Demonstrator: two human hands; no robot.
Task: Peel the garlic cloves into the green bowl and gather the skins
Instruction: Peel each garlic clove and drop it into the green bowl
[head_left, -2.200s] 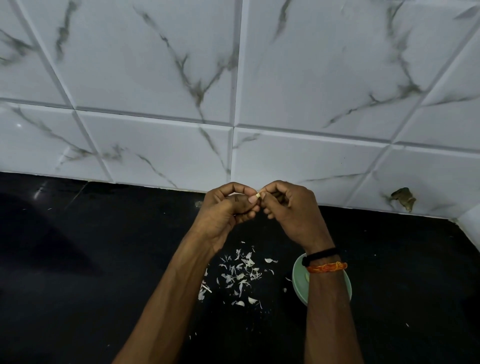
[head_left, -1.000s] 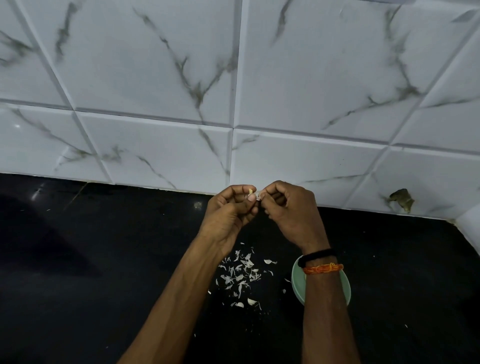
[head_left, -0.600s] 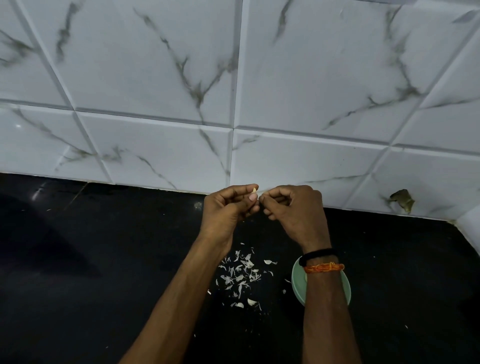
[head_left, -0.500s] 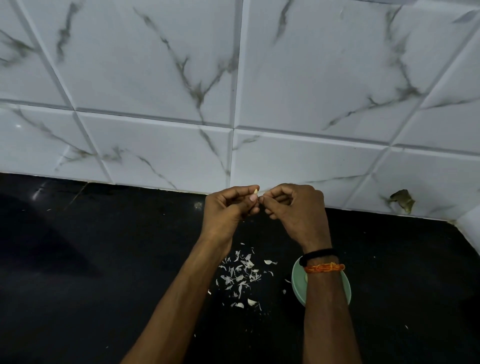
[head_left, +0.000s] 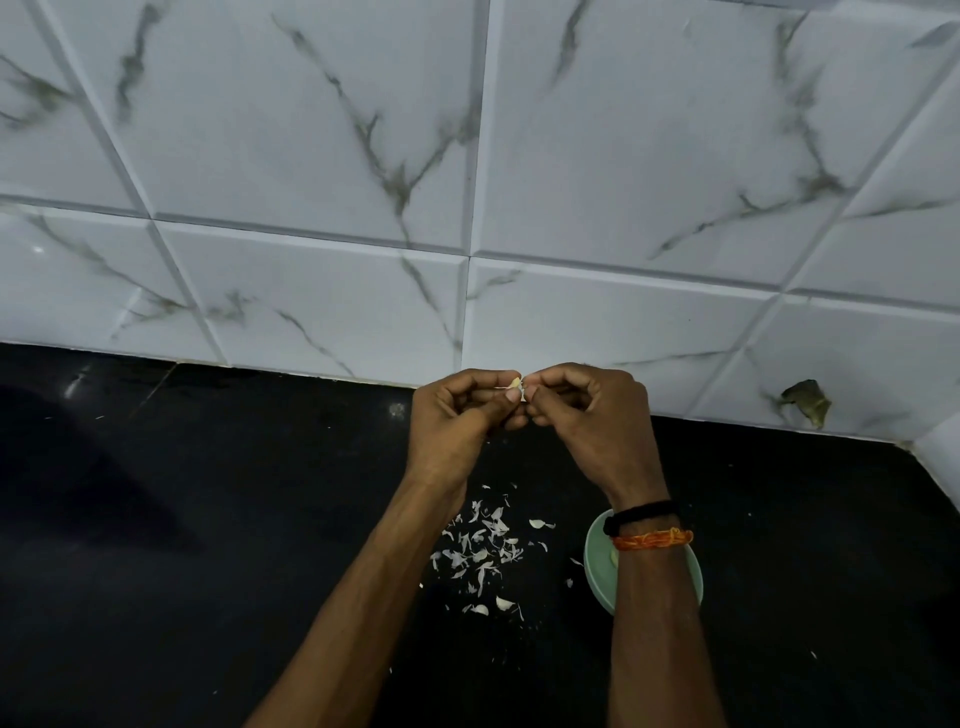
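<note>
A small pale garlic clove (head_left: 516, 385) is pinched between the fingertips of both hands, raised above the black counter near the wall. My left hand (head_left: 457, 415) grips it from the left and my right hand (head_left: 587, 415) picks at it from the right. Below the hands a loose scatter of white garlic skins (head_left: 480, 545) lies on the counter. The green bowl (head_left: 597, 561) sits to the right of the skins, mostly hidden under my right forearm; a pale peeled piece shows inside it.
The black counter (head_left: 182, 519) stretches left and right of the hands. A white marble-patterned tiled wall (head_left: 467, 182) rises right behind them. A brownish patch (head_left: 805, 402) marks the wall at the right, near a corner.
Both hands have stayed raised at the same spot, with small shifts of the fingers on the clove. The skins and the bowl have not moved.
</note>
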